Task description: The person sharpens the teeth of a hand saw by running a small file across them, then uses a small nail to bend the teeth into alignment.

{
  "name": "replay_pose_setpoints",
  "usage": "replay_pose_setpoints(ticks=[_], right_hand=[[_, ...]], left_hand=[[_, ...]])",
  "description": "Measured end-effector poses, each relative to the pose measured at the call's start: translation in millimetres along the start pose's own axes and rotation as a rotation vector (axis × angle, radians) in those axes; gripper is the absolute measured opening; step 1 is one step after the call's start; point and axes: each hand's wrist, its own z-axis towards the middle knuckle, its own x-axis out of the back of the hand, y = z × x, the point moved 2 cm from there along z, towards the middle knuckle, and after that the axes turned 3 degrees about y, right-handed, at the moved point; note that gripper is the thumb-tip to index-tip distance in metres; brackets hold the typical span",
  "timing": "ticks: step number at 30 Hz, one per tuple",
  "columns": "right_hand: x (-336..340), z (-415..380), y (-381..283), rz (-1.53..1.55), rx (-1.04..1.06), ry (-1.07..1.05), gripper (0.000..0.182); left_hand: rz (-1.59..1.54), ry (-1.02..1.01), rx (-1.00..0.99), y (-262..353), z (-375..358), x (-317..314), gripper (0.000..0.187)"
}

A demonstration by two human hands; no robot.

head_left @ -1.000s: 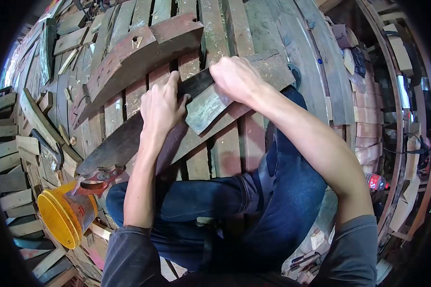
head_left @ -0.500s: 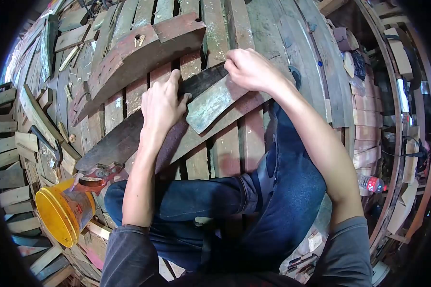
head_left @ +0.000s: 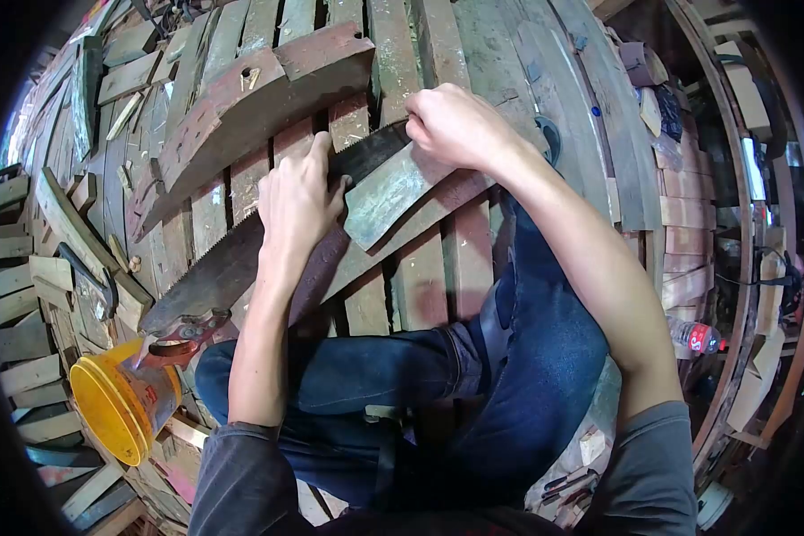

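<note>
Across the middle of the scene, gripping the saw by its blade with the left hand and holding the right hand curled at the blade's far right end, impossible to tell whether around anything, beside a pale board, with a curved red timber farther off and a yellow bucket near left.

- saw in front of the legs
- bucket left, near the saw's handle
- beam beyond the saw, on slats
- bottle right of the legs
- wood pieces at far left
</note>
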Motion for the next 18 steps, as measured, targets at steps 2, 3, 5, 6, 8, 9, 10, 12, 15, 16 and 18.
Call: replay_pose_setpoints(ticks=[2, 3, 5, 6, 8, 9, 10, 12, 15, 16, 18], right_hand=[[0.9, -0.1, -1.0, 0.01, 0.013, 0.011, 0.022], [2.5, 0.0, -2.7, 0.008, 0.017, 0.013, 0.022], [4.0, 0.0, -5.5, -0.005, 0.023, 0.013, 0.022], [4.3, -0.2, -6.5, -0.017, 0.025, 0.009, 0.022], [3.9, 0.5, -6.6, -0.053, 0.031, 0.012, 0.021], [3.4, 1.2, -6.1, -0.079, 0.034, 0.019, 0.02], [3.1, 1.6, -5.7, -0.104, 0.037, 0.026, 0.02], [3.9, 1.5, -5.3, -0.112, 0.039, 0.048, 0.019], [5.8, 2.7, -6.8, -0.076, 0.066, 0.084, 0.019], [6.3, 3.4, -7.4, -0.055, 0.081, 0.097, 0.019], [6.7, 4.0, -6.5, -0.047, 0.09, 0.089, 0.019]], left_hand=[[-0.013, 0.017, -0.015, -0.3, -1.5, -1.8, 0.045], [-0.019, 0.025, -0.021, 0.3, -1.8, -0.9, 0.044], [-0.028, 0.029, -0.025, 3.7, -2.3, 2.6, 0.042], [-0.033, 0.031, -0.027, 5.6, -2.4, 4.3, 0.042], [-0.042, 0.037, -0.026, 5.8, -2.9, 3.5, 0.042], [-0.047, 0.04, -0.027, 5.8, -3.1, 2.9, 0.042], [-0.048, 0.039, -0.028, 5.7, -3.6, 2.8, 0.043], [-0.049, 0.039, -0.033, 5.4, -3.9, 2.5, 0.044], [-0.027, 0.069, -0.056, 3.0, -6.5, -0.4, 0.048], [-0.011, 0.052, -0.049, 2.2, -6.3, -1.5, 0.05], [-0.018, 0.041, -0.047, 2.2, -5.3, -1.0, 0.049]])
